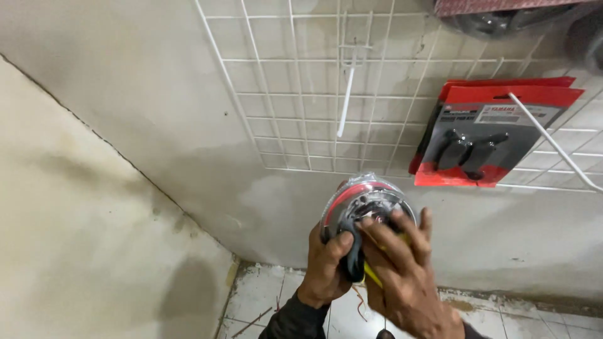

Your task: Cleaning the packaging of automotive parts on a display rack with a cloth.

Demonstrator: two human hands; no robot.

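Both hands, left hand (326, 267) and right hand (402, 276), clasp the round packaged part (367, 207) below the empty wall-grid hook (347, 100); hanging it looks next, needing careful lining-up.

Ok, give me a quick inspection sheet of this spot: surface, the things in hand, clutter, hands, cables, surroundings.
Surface: white wire grid panel on a stained grey wall; one bare white hook sticks out of it.
Job's things: round packaged part in clear wrap with a red rim and a metal face, held up below the grid.
Clutter: red and black carded packs hang on a second hook at the right; dark items at the top right, too cut off to tell.
Hands: left hand grips the part's left edge; right hand lies over its front.
Cables: thin reddish strand near the floor, unclear.
Surroundings: dirty tiled floor below; wall corner at left.
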